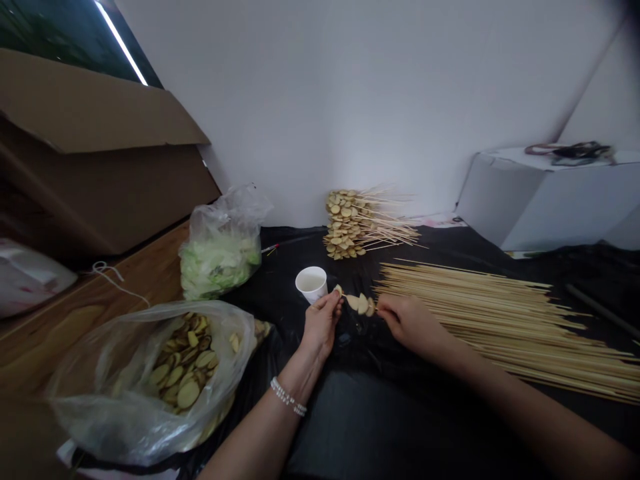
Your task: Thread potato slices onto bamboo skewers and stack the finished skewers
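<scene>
My right hand [407, 320] is closed around a wooden skewer that carries a few pale potato slices [361, 305]. At the skewer's other end, my left hand [323, 320] pinches another potato slice [339, 291] between thumb and fingers; whether the tip has pierced it I cannot tell. Just behind my left hand stands a white paper cup [311, 283]. To the left, an open clear plastic bag [115, 373] holds many sliced potatoes [187, 363]. Bare wooden skewers [480, 313] lie in a wide spread beside and under my right forearm.
Finished potato skewers [350, 223] are stacked by the wall. A bag of cut green vegetables [223, 260] stands behind the potato bag. A cardboard box [100, 153] is at left, a white box [545, 193] at right. Black sheeting [360, 427] covers the work surface.
</scene>
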{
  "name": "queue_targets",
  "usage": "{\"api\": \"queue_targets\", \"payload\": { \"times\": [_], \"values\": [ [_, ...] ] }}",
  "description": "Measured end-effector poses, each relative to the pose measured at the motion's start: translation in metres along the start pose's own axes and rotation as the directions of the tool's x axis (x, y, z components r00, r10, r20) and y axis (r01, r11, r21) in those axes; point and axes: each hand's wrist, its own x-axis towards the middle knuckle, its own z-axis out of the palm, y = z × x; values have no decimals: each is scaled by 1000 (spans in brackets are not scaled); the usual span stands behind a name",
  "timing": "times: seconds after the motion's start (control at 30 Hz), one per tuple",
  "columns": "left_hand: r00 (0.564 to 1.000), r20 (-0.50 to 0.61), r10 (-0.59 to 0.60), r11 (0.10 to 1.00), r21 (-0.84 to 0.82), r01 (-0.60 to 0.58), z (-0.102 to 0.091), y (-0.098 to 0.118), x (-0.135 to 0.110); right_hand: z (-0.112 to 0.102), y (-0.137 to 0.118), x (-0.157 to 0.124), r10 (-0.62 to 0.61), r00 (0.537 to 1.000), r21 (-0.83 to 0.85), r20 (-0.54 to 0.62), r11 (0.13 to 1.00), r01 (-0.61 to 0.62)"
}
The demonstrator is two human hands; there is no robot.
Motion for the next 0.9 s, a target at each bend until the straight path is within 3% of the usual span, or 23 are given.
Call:
{"api": "queue_targets", "payload": {
  "times": [0.13,0.33,0.57,0.77,0.9],
  "values": [
    [1000,-5,4,1000,4,-4,0,0,0,6,1,-2,-26,999,-28,-26,999,25],
    [1000,5,-14,1000,6,14,1,0,-1,3,-4,0,52,997,147,65,987,-61],
    [1000,20,-1,1000,24,1,0,-2,-1,9,-5,-3,-35,998,-38,-44,999,33],
    [999,39,-7,998,55,5,1,-4,-1,8,-2,0,28,997,147,66,988,-38],
    [999,37,-7,999,52,5,2,-3,-3,9,-2,1,0,1000,132,18,991,-3]
  ]
}}
